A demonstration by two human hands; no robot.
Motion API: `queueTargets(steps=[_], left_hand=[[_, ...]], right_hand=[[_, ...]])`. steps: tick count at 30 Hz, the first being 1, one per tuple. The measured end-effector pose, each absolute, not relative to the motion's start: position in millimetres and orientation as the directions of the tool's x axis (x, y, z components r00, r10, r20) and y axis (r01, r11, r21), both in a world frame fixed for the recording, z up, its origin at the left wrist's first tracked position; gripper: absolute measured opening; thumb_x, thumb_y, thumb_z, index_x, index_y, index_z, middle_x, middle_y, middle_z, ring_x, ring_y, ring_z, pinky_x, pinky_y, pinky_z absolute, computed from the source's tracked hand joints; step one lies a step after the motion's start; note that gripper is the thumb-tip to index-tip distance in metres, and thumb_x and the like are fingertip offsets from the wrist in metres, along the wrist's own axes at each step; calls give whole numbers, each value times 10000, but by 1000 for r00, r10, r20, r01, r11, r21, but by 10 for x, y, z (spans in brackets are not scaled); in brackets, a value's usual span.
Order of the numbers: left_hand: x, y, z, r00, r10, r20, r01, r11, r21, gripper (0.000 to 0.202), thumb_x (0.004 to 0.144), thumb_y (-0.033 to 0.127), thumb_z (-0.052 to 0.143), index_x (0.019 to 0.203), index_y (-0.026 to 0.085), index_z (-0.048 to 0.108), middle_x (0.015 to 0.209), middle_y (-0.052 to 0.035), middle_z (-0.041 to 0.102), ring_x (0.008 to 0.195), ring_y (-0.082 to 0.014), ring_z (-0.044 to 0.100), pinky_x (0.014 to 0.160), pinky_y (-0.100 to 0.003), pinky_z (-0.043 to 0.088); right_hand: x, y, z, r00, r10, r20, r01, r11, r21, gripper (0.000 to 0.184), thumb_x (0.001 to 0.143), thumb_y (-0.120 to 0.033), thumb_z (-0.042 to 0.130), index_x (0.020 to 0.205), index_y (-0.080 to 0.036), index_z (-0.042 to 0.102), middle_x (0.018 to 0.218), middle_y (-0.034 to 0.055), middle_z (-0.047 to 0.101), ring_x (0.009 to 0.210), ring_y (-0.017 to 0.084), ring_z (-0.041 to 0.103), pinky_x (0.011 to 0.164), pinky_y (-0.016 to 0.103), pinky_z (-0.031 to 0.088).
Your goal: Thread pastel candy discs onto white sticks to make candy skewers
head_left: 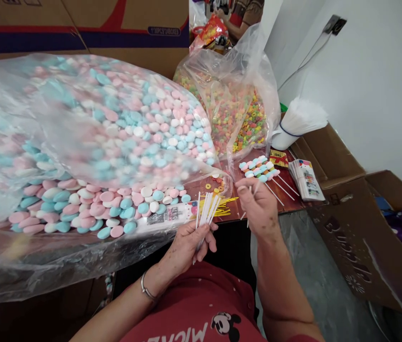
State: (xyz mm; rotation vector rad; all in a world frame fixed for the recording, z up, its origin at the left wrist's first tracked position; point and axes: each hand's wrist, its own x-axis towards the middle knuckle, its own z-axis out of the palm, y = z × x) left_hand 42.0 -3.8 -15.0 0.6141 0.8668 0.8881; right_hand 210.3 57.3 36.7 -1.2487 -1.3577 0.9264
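Observation:
My left hand (190,244) is closed around a bunch of thin white sticks (208,208) that fan upward from its fingers. My right hand (259,204) is closed in a pinch on a single white stick (248,213), held just right of the bunch over the table's front edge. A large clear bag of pink, blue and white candy discs (115,142) lies to the left, its open mouth close to my left hand. Finished candy sticks (259,168) lie in a small pile on the dark red table (289,202) just beyond my right hand.
A second clear bag of small multicoloured ring candies (236,116) stands behind. A bundle of white sticks (298,121), a stack of printed cards (306,179), yellow twist ties (225,206) and open cardboard boxes (350,232) lie to the right. Another person (239,14) sits at the far end.

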Motion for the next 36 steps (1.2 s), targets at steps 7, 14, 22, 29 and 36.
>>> queueTargets(steps=[7,14,22,29,36], left_hand=[[400,-50,-150,351,866,-355,-431,486,760,477,772,573,686,916,121,642,549,-23,672,296,-47,393,319,-172,174],[404,-48,-133,338,874,-348,-417,471,778,463,781,565,679,913,123,647,544,-9,653,311,-44,388,338,-180,179],[405,-60,-182,298,894,-336,-361,431,827,420,829,545,628,931,138,639,569,11,641,338,-43,374,354,-192,206],[411,-57,-214,289,905,-313,-368,407,836,396,854,528,606,938,141,623,578,12,647,338,-42,376,359,-188,201],[422,-69,-226,261,919,-296,-364,378,851,396,859,522,605,932,133,626,568,20,632,336,-34,356,361,-186,188]], right_hand=[[1952,537,376,-202,979,-40,297,22,-955,254,773,-396,665,910,-184,692,733,-11,636,640,126,555,601,241,465],[1966,559,457,-213,972,-100,337,-23,-941,305,757,-403,661,940,-165,719,712,-11,632,613,114,535,575,228,438],[1882,547,402,-187,977,-102,238,-56,-970,191,757,-334,629,801,-167,711,667,-12,651,605,119,549,586,234,455],[1851,558,313,-136,984,-115,218,-84,-972,167,752,-337,639,750,-175,676,622,-35,596,571,107,494,561,234,405],[1857,569,235,-145,982,-121,223,-86,-971,170,783,-348,632,753,-185,671,617,-48,576,580,106,482,571,230,395]])
